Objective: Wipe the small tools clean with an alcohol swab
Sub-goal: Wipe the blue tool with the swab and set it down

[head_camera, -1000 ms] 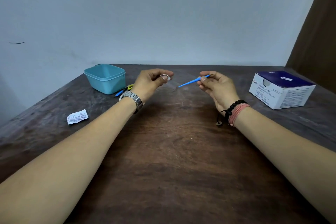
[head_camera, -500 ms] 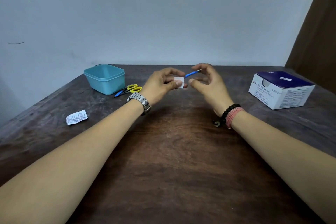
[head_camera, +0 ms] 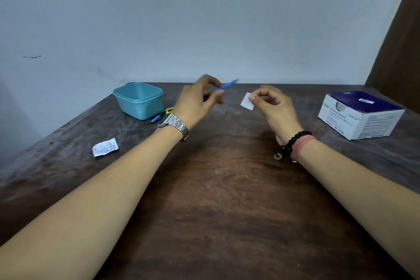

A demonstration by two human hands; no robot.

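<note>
Swab (head_camera: 247,101) and blue tool (head_camera: 225,85) held apart above the table (head_camera: 216,200).
Right hand (head_camera: 272,102) is pinching the swab; left hand (head_camera: 200,100) is pinching the tool, blurred, just left of it. Likely best: fold swab around the shaft, draw tip-ward, rotating.

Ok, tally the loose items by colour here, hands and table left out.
Blue or teal: 2, blue stick tool, teal tub
White: 2, swab, torn wrapper
Blue and white: 1, swab box
Yellow and blue: 1, scissors
Total: 6
</note>
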